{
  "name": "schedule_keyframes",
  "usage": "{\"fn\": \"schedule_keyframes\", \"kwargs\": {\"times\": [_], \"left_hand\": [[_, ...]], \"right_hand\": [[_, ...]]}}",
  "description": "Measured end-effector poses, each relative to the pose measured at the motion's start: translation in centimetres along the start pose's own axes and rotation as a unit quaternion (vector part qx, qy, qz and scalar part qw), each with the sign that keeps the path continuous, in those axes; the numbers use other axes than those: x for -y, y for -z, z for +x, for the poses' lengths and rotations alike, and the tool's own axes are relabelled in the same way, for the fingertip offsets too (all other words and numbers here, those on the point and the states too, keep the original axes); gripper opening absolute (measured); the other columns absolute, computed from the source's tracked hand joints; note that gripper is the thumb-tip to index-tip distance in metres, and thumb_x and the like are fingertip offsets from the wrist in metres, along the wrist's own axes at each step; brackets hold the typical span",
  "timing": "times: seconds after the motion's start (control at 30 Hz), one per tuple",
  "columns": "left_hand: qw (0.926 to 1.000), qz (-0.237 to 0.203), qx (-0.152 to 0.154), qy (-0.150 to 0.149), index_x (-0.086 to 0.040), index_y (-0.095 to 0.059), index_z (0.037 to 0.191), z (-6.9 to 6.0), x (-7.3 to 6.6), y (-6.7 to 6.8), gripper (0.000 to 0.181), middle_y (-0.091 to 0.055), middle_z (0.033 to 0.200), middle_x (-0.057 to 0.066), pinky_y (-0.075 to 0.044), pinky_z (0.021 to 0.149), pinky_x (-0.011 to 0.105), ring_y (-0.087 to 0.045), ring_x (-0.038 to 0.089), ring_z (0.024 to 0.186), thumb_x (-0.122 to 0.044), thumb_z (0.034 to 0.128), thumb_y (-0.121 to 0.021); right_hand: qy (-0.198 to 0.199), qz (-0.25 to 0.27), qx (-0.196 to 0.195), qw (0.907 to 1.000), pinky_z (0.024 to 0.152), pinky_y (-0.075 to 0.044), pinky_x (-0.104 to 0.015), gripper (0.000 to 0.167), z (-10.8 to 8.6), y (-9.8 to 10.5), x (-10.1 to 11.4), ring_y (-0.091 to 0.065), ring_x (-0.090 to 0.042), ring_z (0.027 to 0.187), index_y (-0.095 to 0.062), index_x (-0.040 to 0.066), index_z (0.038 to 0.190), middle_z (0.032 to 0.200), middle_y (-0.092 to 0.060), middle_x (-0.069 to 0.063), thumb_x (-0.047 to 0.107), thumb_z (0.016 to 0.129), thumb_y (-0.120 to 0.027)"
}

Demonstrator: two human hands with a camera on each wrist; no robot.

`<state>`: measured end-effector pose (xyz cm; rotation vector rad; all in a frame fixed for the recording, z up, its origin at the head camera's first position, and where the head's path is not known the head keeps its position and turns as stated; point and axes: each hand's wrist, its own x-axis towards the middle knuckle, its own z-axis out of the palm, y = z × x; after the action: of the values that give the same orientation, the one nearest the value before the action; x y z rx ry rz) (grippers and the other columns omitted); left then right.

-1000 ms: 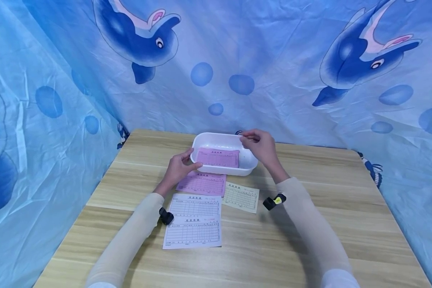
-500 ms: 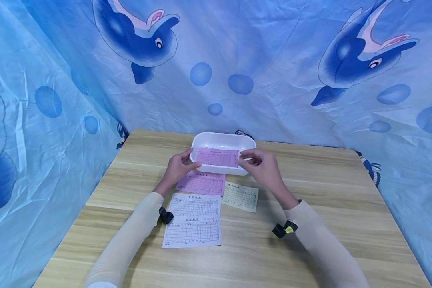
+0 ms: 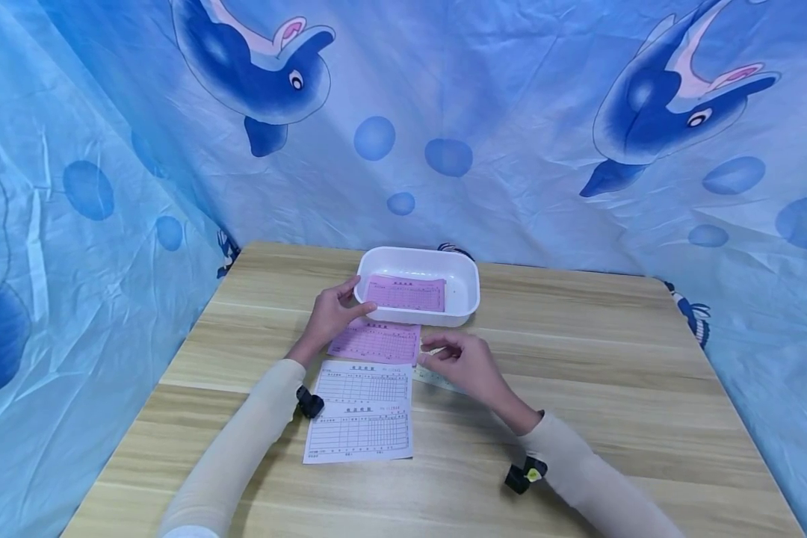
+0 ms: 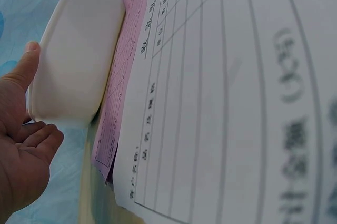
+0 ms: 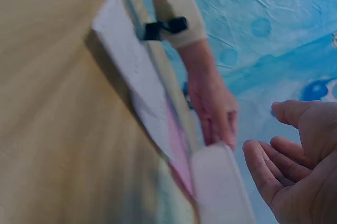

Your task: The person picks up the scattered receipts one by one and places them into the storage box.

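Blue dolphin curtain (image 3: 410,97) hangs behind wood-grain table (image 3: 645,359). Your left hand (image 3: 334,312) grips left end of white tray (image 3: 462,290); pink slip (image 3: 403,294) lies inside. Your right hand (image 3: 467,364) is above pale yellow slip (image 3: 437,379), mostly covering it, just beside second pink slip (image 3: 376,344); thumb and fingers narrowly parted, nothing between. Fingertip contact with paper: cannot tell. White forms (image 3: 359,435) lie nearer you.

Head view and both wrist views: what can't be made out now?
Head view: most of the yellow slip, hidden by the right hand.
Left wrist view: inside of the white tray, hidden by its wall.
Right wrist view: print on the white sheets, blurred; the right hand, partly cut off by the edge.
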<state>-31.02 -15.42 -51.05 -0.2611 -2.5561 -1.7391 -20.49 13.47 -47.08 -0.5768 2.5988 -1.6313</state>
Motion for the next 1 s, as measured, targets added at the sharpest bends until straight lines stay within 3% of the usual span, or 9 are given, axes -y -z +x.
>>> {"fn": "schedule_keyframes", "kwargs": {"times": [0.5,1.0], "left_hand": [[1.0000,0.000,0.005,0.006,-0.008,-0.043,0.155,-0.2,0.0,0.0,0.086,-0.044,0.158,0.013,-0.047,0.112,0.043,-0.051,0.033,0.139,-0.041,0.0861,-0.083],[1.0000,-0.005,0.006,-0.004,-0.006,-0.043,0.155,-0.1,0.1,0.0,0.087,-0.045,0.157,0.014,-0.046,0.113,0.044,-0.051,0.033,0.139,-0.041,0.0856,-0.083]], "right_hand": [[-0.059,0.046,0.079,0.9941,0.062,-0.062,-0.028,0.038,-2.6,-3.6,-2.0,-0.072,-0.014,0.079,-0.074,0.003,0.115,0.101,-0.077,-0.004,0.028,0.088,-0.083],[-0.062,0.023,0.096,0.9932,0.068,-0.060,-0.021,0.036,-3.4,-5.0,-3.3,-0.071,-0.010,0.077,-0.075,0.004,0.109,0.099,-0.077,-0.005,0.022,0.081,-0.088]]}}
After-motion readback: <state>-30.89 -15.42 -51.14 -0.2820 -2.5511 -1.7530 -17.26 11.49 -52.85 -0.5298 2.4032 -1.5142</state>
